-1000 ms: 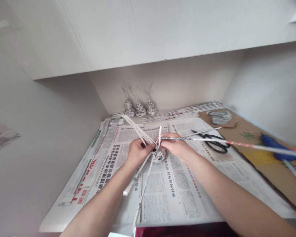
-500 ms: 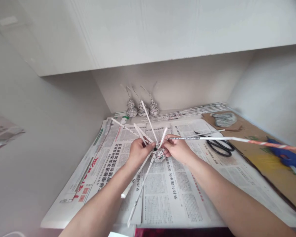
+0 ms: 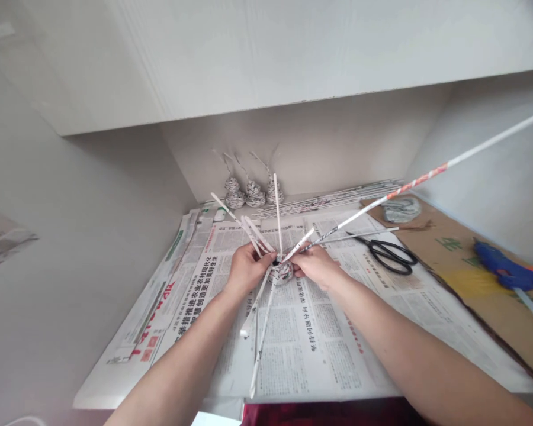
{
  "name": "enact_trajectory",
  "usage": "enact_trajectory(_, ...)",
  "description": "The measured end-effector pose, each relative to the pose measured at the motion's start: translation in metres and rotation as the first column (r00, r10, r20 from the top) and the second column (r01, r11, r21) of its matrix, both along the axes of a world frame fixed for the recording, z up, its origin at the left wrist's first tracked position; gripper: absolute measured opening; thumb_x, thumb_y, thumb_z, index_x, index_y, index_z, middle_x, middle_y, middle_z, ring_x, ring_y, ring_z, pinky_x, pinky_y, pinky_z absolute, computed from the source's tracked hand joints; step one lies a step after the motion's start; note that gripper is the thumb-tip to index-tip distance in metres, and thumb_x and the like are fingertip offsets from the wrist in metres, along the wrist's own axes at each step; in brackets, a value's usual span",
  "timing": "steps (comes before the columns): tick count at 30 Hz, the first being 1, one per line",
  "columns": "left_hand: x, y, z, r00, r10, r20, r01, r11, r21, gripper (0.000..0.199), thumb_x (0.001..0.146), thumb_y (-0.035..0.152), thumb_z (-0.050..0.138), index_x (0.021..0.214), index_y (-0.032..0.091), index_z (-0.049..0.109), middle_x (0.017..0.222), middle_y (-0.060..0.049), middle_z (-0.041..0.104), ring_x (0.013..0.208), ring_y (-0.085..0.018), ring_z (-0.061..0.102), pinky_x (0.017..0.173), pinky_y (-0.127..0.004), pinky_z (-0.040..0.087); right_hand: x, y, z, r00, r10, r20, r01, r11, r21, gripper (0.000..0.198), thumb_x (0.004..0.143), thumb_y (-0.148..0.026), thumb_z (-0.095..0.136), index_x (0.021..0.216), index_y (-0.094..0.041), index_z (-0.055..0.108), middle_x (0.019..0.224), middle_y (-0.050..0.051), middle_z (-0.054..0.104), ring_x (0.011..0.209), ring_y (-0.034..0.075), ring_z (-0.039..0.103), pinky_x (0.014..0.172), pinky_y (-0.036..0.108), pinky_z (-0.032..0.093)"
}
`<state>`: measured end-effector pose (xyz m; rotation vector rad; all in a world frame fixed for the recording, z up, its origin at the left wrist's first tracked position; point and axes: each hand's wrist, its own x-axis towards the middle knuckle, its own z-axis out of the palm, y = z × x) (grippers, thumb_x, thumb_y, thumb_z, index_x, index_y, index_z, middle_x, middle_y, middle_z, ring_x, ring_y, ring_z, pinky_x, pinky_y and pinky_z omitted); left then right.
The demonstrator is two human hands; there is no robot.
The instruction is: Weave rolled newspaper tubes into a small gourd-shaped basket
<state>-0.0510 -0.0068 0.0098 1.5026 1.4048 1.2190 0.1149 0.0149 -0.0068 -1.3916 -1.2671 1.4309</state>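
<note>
A small round weaving of rolled newspaper (image 3: 281,273) sits between my hands, with several paper sticks fanning out from its top. My left hand (image 3: 249,269) grips its left side, thumb at the rim near the base of the sticks. On the other side my right hand (image 3: 314,265) pinches a long paper stick (image 3: 364,211) close to the weaving. That stick has an orange-striped stretch and slants up to the right, out of view. The fingertips of my right hand are partly hidden behind a short white stick.
Newspaper sheets (image 3: 333,349) cover the table. Black scissors (image 3: 388,255) lie at right, beside cardboard (image 3: 457,260) bearing a blue glue gun (image 3: 506,263) and a grey coiled bundle (image 3: 400,209). Behind stand several gourd-shaped paper weavings (image 3: 254,194) and a row of paper sticks (image 3: 328,200).
The long stick in my right hand has swung from nearly level to slanting steeply upward at right. The weaving has turned slightly, shifting its sticks. Both hands keep their hold.
</note>
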Motion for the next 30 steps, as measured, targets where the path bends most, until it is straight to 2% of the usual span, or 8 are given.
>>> enact_trajectory(5, 0.000, 0.002, 0.000, 0.997, -0.060, 0.047, 0.063, 0.997, -0.047, 0.021, 0.068, 0.032, 0.070, 0.080, 0.014, 0.073, 0.080, -0.006, 0.074, 0.073, -0.020, 0.067, 0.066, -0.028, 0.051, -0.002, 0.000, -0.002, 0.999, -0.010, -0.050, 0.011, 1.000, 0.014, 0.015, 0.064, -0.024, 0.068, 0.072, -0.019, 0.057, 0.062, 0.002, 0.066, 0.058, 0.018, 0.065, 0.049, 0.026, 0.052)
enact_trajectory(11, -0.002, 0.003, -0.003, 0.997, -0.036, -0.070, 0.037, 0.999, 0.015, 0.018, 0.070, 0.031, 0.069, 0.076, 0.014, 0.072, 0.076, -0.006, 0.073, 0.071, -0.020, 0.067, 0.066, -0.028, 0.051, -0.001, -0.002, 0.005, 0.999, 0.004, -0.037, -0.004, 1.000, 0.009, 0.015, 0.065, -0.027, 0.071, 0.072, -0.019, 0.060, 0.064, 0.003, 0.067, 0.056, 0.017, 0.063, 0.047, 0.025, 0.051)
enact_trajectory(15, -0.003, 0.000, 0.002, 0.997, -0.031, -0.065, 0.036, 0.997, 0.068, 0.018, 0.072, 0.030, 0.067, 0.076, 0.013, 0.071, 0.076, -0.006, 0.073, 0.072, -0.020, 0.067, 0.069, -0.028, 0.051, 0.003, -0.002, 0.010, 0.996, -0.007, 0.084, 0.006, 1.000, 0.007, 0.033, 0.070, -0.048, 0.067, 0.064, -0.016, 0.065, 0.051, 0.003, 0.059, 0.040, 0.012, 0.050, 0.033, 0.022, 0.037)
enact_trajectory(18, -0.002, -0.003, 0.008, 0.998, -0.048, -0.030, 0.051, 0.995, 0.090, 0.019, 0.073, 0.031, 0.067, 0.076, 0.013, 0.071, 0.075, -0.006, 0.072, 0.071, -0.020, 0.066, 0.068, -0.028, 0.051, 0.002, 0.000, 0.009, 1.000, 0.011, 0.014, -0.011, 0.999, -0.032, 0.041, 0.072, -0.055, 0.063, 0.063, -0.015, 0.065, 0.047, 0.002, 0.054, 0.037, 0.010, 0.044, 0.031, 0.021, 0.027)
enact_trajectory(21, 0.000, -0.004, 0.010, 0.998, -0.059, -0.010, 0.060, 0.995, 0.082, 0.018, 0.071, 0.031, 0.069, 0.075, 0.013, 0.071, 0.075, -0.006, 0.073, 0.071, -0.020, 0.066, 0.068, -0.027, 0.050, -0.002, 0.001, 0.006, 0.982, -0.006, -0.191, -0.001, 0.999, -0.038, 0.030, 0.070, -0.044, 0.066, 0.069, -0.014, 0.068, 0.053, 0.001, 0.056, 0.044, 0.009, 0.045, 0.034, 0.019, 0.025)
enact_trajectory(23, 0.001, -0.004, 0.010, 0.998, -0.057, -0.006, 0.057, 0.996, 0.065, 0.017, 0.070, 0.030, 0.070, 0.074, 0.013, 0.072, 0.074, -0.006, 0.073, 0.071, -0.020, 0.066, 0.068, -0.027, 0.051, -0.004, 0.000, 0.005, 0.962, -0.041, -0.270, 0.047, 0.999, 0.016, 0.020, 0.065, -0.033, 0.070, 0.071, -0.014, 0.069, 0.057, 0.000, 0.059, 0.049, 0.008, 0.047, 0.038, 0.018, 0.028)
enact_trajectory(26, 0.002, -0.004, 0.010, 0.997, -0.060, -0.042, 0.062, 0.997, 0.042, 0.015, 0.070, 0.028, 0.070, 0.073, 0.014, 0.072, 0.074, -0.005, 0.073, 0.070, -0.020, 0.067, 0.067, -0.027, 0.050, -0.006, -0.001, 0.003, 0.951, -0.070, -0.302, 0.104, 0.990, 0.099, 0.014, 0.062, -0.025, 0.071, 0.070, -0.014, 0.069, 0.062, 0.000, 0.064, 0.053, 0.010, 0.052, 0.045, 0.020, 0.034)
enact_trajectory(30, 0.002, -0.005, 0.010, 0.987, -0.019, -0.162, 0.023, 0.999, 0.022, 0.016, 0.071, 0.028, 0.067, 0.072, 0.013, 0.072, 0.073, -0.005, 0.073, 0.069, -0.020, 0.067, 0.063, -0.025, 0.049, -0.008, -0.005, 0.004, 0.935, -0.049, -0.351, 0.095, 0.989, 0.115, 0.010, 0.061, -0.022, 0.070, 0.068, -0.015, 0.068, 0.060, 0.000, 0.065, 0.056, 0.014, 0.057, 0.054, 0.024, 0.042)
